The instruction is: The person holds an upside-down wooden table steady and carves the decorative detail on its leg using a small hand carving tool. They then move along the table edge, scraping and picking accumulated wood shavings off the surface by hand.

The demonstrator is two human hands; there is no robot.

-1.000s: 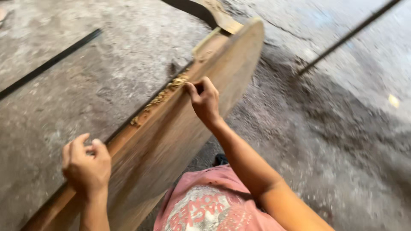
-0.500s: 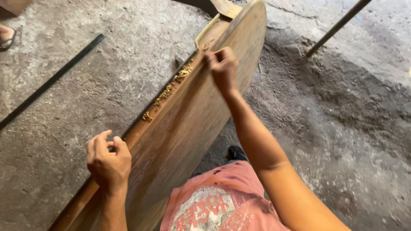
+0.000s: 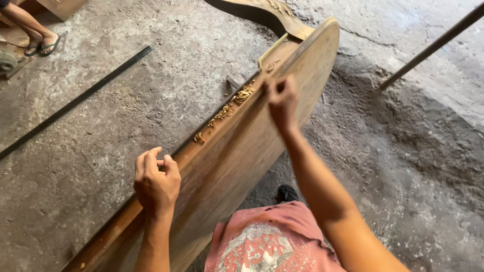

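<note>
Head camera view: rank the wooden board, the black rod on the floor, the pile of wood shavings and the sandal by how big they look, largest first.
1. Wooden board, which spans most of the frame.
2. Black rod, long but very thin.
3. Wood shavings and sandal look about alike; the sandal lies farther from the camera, so I won't rank these two.

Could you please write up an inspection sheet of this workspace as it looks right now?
Surface: rough grey concrete floor, dusty.
Job's things: large curved wooden panel standing on edge, tilted; wood shavings along its top edge.
Clutter: long dark strip lying on the floor; thin rod at upper right; carved wooden piece beyond the panel.
Grippers: left hand loosely curled at the panel's edge; right hand pressed on the edge near the shavings, any tool hidden.
Cables: nothing seen.
Surroundings: another person's sandalled feet at upper left.
</note>
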